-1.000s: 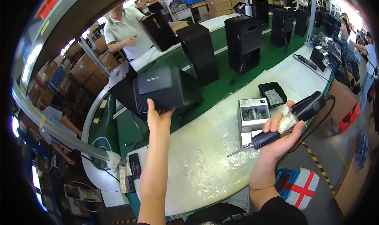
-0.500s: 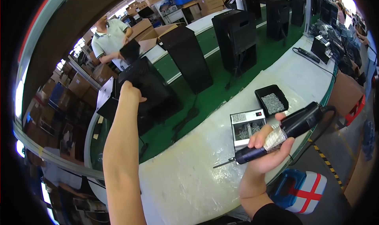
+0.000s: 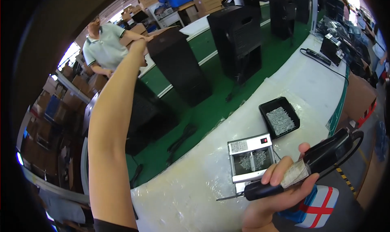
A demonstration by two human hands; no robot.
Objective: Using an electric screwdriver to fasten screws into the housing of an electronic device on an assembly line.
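My left hand [image 3: 139,50] is stretched far forward at the upper left corner of a tall black case [image 3: 178,67]. Its thumb hangs apart from the fingers, which lie partly against the co-worker's arm in view, so contact with the case is unclear. Below my forearm a second black case [image 3: 150,116] leans, partly covered. In my right hand [image 3: 284,183] is a black electric screwdriver [image 3: 298,171], gripped round its taped middle, its long bit pointing left above the work surface. Beside it are a silver screw feeder [image 3: 250,144] and a black tray of screws [image 3: 280,120].
More black cases [image 3: 237,41] line the green conveyor [image 3: 213,95], with loose cables [image 3: 183,136] by them. A co-worker [image 3: 103,47] stands across the line. Another black screwdriver [image 3: 317,56] lies on the plastic-covered bench [image 3: 183,191]. A blue-and-white container [image 3: 319,205] sits at lower right.
My left hand has left the nearer black case and moved up and forward toward the one beyond it. My right hand still holds the screwdriver, slightly lower. The co-worker's dark box is out of sight.
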